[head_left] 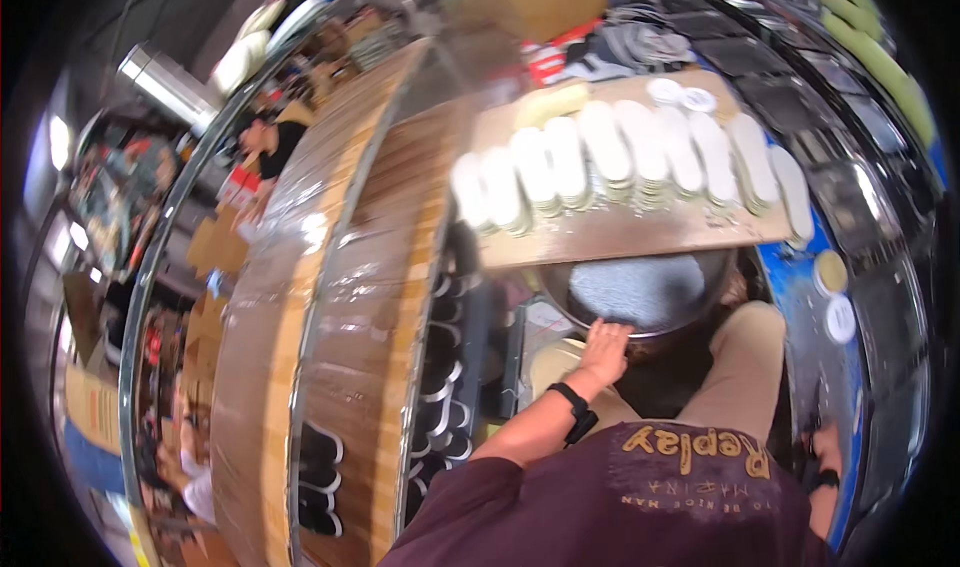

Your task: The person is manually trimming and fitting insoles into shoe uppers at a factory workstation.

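Left grip (pixel 603 352) at near rim of basin (pixel 716 285)

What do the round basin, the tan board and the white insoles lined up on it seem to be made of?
Basin: metal or hard plastic, hard to tell; dark, smooth-looking wall.
Board: probably wood or wood panel; flat, tan, slightly shiny surface.
White insoles: likely foam; pale greenish edges show in the stacks, but the tops are too bright to reveal texture.
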Available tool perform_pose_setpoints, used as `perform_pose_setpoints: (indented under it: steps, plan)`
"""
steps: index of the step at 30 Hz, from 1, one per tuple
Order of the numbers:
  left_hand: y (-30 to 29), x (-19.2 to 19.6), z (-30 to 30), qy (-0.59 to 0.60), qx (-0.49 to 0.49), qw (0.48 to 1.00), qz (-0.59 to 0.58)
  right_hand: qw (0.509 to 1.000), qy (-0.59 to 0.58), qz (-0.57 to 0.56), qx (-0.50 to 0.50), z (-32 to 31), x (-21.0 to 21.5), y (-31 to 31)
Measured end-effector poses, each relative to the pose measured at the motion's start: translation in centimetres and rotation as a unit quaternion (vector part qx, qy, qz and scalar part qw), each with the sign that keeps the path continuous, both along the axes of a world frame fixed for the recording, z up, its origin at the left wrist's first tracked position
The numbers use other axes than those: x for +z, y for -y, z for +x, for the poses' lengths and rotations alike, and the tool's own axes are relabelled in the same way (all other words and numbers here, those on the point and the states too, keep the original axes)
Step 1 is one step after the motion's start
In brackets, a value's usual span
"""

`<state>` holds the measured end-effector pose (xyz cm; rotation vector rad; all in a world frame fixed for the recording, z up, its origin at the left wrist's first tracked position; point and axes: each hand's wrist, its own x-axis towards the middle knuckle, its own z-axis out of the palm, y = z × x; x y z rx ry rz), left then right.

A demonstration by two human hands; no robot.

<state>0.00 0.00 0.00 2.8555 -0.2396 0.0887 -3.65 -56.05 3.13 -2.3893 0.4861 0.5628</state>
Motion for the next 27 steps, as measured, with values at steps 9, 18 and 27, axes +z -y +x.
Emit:
perform_pose_setpoints:
  steps: [9,18,27]
  plan:
    - [2.6,-1.2,1.6,0.024,-0.039,0.999,0.023,0.987,0.004,-0.140,-0.079,-3.3,-3.5,1.6]
    - [2.0,-4.2,1.0,0.074,-0.041,0.993,0.081,0.952,0.155,-0.196,-0.176,-6.2,2.9,3.1]
    - [3.1,-3.9,2.1,0.003,-0.024,0.996,0.086,0.877,0.157,-0.345,-0.296,-17.9,4.3,18.1]
